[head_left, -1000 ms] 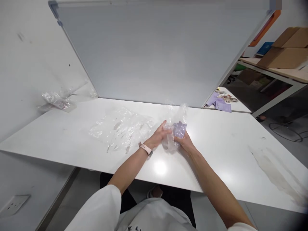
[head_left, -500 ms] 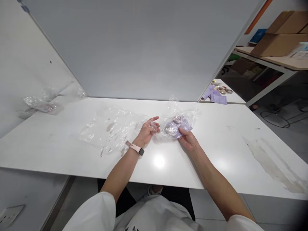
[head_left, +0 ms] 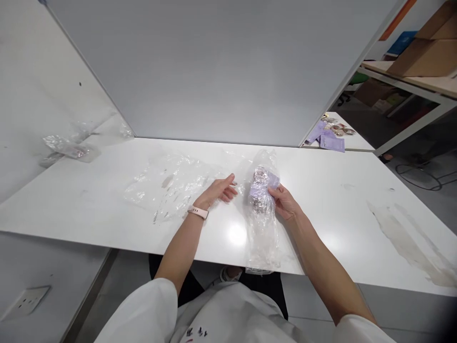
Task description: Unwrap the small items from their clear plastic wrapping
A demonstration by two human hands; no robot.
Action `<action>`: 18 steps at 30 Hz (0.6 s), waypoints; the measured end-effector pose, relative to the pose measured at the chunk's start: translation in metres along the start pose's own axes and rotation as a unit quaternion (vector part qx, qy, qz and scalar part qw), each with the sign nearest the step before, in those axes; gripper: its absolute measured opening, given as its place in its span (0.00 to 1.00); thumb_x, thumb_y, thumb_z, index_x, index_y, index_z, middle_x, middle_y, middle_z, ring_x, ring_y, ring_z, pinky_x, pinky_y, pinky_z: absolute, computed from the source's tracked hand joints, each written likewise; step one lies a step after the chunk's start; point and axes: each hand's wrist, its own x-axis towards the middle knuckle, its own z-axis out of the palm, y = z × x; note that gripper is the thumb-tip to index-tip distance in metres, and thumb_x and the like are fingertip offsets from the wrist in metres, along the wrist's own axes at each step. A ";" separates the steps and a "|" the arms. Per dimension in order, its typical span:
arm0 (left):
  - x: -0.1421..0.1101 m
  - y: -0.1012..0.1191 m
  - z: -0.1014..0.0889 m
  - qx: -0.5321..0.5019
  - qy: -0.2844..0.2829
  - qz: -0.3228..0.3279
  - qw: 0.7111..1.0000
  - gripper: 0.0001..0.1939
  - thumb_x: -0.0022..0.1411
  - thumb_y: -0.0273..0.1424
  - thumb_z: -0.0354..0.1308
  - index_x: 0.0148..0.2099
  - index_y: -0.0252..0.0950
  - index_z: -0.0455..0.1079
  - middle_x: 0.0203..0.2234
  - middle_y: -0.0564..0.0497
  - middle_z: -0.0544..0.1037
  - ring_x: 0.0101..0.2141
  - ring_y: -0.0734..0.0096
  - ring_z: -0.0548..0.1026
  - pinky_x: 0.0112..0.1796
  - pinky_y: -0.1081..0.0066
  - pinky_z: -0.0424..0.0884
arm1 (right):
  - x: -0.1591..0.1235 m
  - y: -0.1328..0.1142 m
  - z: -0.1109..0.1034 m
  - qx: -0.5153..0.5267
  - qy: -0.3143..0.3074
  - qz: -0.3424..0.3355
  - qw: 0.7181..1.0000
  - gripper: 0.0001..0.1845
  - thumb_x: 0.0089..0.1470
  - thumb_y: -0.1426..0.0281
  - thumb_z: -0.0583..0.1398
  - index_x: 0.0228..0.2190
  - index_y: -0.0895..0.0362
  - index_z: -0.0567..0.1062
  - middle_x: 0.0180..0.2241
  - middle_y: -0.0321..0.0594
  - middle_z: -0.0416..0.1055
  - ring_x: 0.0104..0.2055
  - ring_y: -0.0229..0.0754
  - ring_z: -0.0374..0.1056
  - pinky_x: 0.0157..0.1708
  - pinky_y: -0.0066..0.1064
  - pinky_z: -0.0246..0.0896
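A clear plastic bag (head_left: 262, 238) hangs down toward the table's front edge, with a purple packet (head_left: 258, 191) and small wrapped items of unclear kind inside. My right hand (head_left: 284, 201) grips the bag at the purple packet, thumb on top. To its left, my left hand (head_left: 220, 189) is held above the table with fingers apart and nothing in it; a pink-banded watch is on that wrist. Beneath and beyond the left hand, a large sheet of clear plastic film (head_left: 178, 183) lies crumpled on the white table (head_left: 107, 209).
A grey panel (head_left: 221, 71) stands along the table's back edge. Crumpled clear plastic packaging (head_left: 73, 148) lies at the far left by the wall. Beyond the panel, purple packets (head_left: 332, 142) and small wrapped pieces (head_left: 339, 127) rest on another surface. A cardboard box (head_left: 424, 57) sits on a desk.
The plastic bag has swung from bunched up to stretched lengthwise toward me. My left hand has let go of the bag's plastic; my right hand keeps its grip. The view has shifted slightly.
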 end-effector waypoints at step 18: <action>0.001 -0.021 0.040 -0.274 -0.151 0.044 0.949 0.33 0.58 0.29 0.68 0.65 0.38 0.65 0.28 0.54 0.74 0.28 0.78 0.71 0.34 0.74 0.66 | -0.025 -0.006 0.031 -0.349 -0.059 -0.076 0.932 0.56 0.47 0.51 0.70 0.69 0.46 0.51 0.67 0.46 0.55 0.66 0.54 0.57 0.62 0.48 0.58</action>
